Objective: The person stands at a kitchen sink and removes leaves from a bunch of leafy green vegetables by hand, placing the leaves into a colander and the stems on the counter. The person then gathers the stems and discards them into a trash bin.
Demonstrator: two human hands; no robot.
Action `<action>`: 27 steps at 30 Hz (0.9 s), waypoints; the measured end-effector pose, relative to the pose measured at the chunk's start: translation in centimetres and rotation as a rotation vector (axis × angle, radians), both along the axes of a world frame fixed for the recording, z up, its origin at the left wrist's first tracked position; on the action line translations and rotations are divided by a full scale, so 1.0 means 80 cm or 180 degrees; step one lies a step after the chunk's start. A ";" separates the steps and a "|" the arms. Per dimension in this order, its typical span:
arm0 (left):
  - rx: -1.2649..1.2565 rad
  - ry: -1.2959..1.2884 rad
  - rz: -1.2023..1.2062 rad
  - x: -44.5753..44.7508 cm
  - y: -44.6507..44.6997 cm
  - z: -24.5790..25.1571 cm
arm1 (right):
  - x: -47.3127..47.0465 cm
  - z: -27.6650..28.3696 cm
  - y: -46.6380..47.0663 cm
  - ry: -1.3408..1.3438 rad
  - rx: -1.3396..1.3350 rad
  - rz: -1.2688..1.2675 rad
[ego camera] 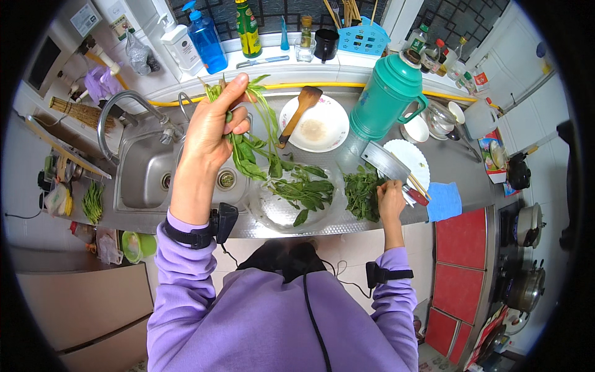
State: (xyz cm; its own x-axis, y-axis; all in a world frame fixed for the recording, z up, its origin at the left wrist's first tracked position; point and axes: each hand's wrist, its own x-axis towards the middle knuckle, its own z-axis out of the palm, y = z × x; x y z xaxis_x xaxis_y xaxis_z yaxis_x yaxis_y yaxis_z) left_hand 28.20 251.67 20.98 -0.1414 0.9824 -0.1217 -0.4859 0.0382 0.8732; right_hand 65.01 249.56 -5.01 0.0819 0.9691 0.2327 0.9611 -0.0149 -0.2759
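My left hand (216, 125) is raised over the right sink basin, its fingers closed around a bunch of leafy green stems (248, 149) that hang down to the right. Below and right of it, more leafy greens (304, 188) lie on a clear plastic bag (267, 211) on the steel counter. My right hand (391, 199) is at the right edge of a separate pile of picked greens (361, 193); whether its fingers hold a leaf cannot be told. Just beyond that hand, a cleaver (386, 160) with a red handle and a pair of chopsticks (419, 187) lie by a white scalloped plate (409, 156).
A white plate (330, 118) with a wooden spatula (302, 111) stands behind the greens, beside a green thermos flask (388, 97). The double sink (144, 172) and its curved faucet (104, 116) are at left. A blue cloth (444, 201) hangs over the counter's edge at right.
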 end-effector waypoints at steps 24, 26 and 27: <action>0.0141 -0.0085 0.0050 0.023 0.016 -0.025 | -0.214 0.210 -0.006 0.3626 -0.0424 0.2006; 0.0170 -0.0282 0.0082 0.017 0.019 -0.023 | -0.210 0.205 -0.002 0.3503 -0.0143 0.2040; 0.0170 -0.0417 0.0051 0.013 0.020 -0.020 | -0.208 0.204 0.001 0.3477 -0.0035 0.1982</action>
State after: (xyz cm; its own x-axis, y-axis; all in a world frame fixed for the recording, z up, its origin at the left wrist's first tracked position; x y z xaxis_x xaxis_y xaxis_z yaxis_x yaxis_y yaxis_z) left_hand 29.25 253.26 19.38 -0.1434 0.9858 -0.0878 -0.5960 -0.0152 0.8028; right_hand 48.34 249.63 11.31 -0.2446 0.9140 0.3237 0.0763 0.3509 -0.9333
